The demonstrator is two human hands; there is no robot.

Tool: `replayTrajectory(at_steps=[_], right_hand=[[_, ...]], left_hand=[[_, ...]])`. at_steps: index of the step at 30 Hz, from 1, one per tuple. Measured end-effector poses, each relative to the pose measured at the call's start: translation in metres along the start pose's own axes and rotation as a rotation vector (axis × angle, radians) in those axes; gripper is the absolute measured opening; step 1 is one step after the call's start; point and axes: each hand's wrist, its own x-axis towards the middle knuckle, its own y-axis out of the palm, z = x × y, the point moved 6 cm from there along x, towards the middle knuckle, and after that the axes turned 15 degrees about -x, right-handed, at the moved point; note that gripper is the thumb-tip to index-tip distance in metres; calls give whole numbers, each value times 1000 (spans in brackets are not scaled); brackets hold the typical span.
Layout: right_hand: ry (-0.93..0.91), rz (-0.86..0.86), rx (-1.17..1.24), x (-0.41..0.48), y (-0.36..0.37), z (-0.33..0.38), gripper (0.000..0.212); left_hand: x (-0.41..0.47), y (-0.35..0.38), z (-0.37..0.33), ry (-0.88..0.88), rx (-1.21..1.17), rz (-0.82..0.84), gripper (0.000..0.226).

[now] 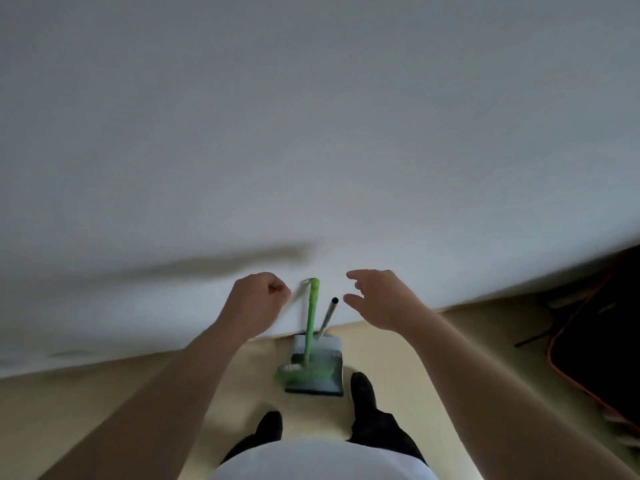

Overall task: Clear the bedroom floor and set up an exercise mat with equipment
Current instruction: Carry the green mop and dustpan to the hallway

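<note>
A green broom (311,323) stands upright against the white wall, its bristles resting in a grey dustpan (317,372) on the pale floor. The dustpan's grey handle (328,315) rises beside the broom stick. My left hand (254,301) is curled into a fist just left of the broom's top, apart from it and holding nothing. My right hand (379,296) hovers just right of the dustpan handle, fingers spread and empty. My two feet in dark socks stand close behind the dustpan.
A white wall (311,133) fills most of the view right ahead. A dark object with a red edge (595,348) lies on the floor at the right. The pale floor (104,403) stretches to the left.
</note>
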Motion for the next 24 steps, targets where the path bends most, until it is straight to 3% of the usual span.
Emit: replayTrajectory(at_steps=[6,10,20,24], right_hand=[[-172,181,-181,55,32,-31,49],[-205,216,-233,79,50,-46,38],[-235,266,-197,123,104,-23,42],[-206,240,-212,136,119,-17,20]], left_hand=[[-1,29,-13,-115,1,-187,9],[6,55,-20,-121,53,-193,13],[4,76,2,-70,91,-213,14],[11,80,16,-95,101,-229,13]])
